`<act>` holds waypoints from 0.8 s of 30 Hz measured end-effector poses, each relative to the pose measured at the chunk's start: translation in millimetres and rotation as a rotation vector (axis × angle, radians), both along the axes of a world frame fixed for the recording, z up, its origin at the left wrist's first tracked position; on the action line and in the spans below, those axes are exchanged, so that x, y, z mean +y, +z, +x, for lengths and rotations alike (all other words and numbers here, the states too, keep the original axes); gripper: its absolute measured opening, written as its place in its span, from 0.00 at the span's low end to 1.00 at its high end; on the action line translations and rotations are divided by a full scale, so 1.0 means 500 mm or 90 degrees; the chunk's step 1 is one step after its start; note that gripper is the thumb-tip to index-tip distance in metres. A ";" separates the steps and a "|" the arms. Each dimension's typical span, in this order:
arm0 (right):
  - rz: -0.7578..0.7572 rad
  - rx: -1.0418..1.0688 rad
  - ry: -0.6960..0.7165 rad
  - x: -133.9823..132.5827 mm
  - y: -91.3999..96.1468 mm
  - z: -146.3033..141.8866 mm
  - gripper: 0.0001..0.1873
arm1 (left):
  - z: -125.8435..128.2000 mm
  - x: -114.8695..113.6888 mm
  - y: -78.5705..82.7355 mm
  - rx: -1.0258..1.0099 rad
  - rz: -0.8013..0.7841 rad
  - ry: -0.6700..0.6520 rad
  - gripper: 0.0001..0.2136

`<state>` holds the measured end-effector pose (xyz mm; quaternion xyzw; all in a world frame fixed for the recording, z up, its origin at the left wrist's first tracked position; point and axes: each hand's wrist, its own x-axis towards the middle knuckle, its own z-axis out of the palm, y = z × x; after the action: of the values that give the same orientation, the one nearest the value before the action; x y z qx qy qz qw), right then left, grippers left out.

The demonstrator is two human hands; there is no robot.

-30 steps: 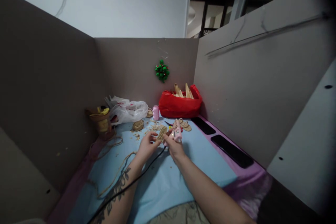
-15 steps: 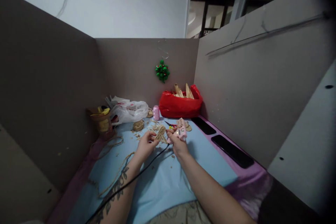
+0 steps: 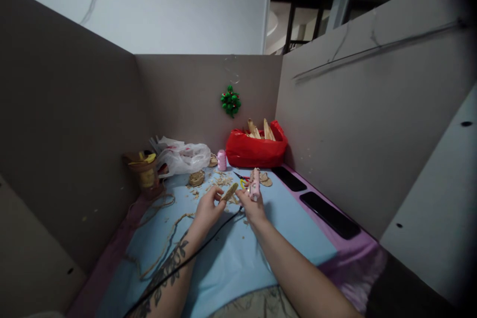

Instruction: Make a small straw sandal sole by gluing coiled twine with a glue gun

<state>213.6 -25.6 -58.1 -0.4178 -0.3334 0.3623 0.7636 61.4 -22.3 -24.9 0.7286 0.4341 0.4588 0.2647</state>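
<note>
Head view. Left hand [image 3: 207, 209]: fingers pinched on a small twine piece [image 3: 229, 192], held just above the table [image 3: 238, 263], near its middle. Right hand [image 3: 254, 208]: fingers clenched round a pink glue gun [image 3: 255, 185], held upright just beside the twine piece; whether the nozzle touches the piece cannot be told. A black cord [image 3: 194, 253] runs from the gun across the blue table cover, between the forearms, toward the near left edge.

Surroundings: loose twine [image 3: 164, 238] trails along the left side of the table. Scraps and a twine disc [image 3: 196, 178] lie beyond the hands. Red scissors [image 3: 242, 177] lie just behind the gun. At the back partition stand a red bag [image 3: 257, 151], a pink spool [image 3: 221, 159], a white bag [image 3: 182, 157] and a brown cup [image 3: 145, 175]. A green ornament [image 3: 230, 101] hangs above the red bag. Two black slabs [image 3: 330, 214] lie along the right edge.
</note>
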 end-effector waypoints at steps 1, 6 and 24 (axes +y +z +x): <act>-0.002 0.000 -0.008 -0.001 0.003 0.001 0.26 | 0.000 0.001 0.002 -0.019 -0.004 0.010 0.08; 0.029 0.070 -0.061 0.004 0.022 0.018 0.41 | -0.003 0.004 0.022 -0.162 -0.129 0.026 0.13; 0.031 -0.024 0.086 -0.013 0.008 0.012 0.22 | 0.003 0.002 0.025 -0.219 -0.190 0.007 0.18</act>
<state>219.6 -31.8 -54.2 -0.3824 -0.3838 0.3972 0.7408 62.7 -21.4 -12.5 0.5899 0.4498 0.5084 0.4373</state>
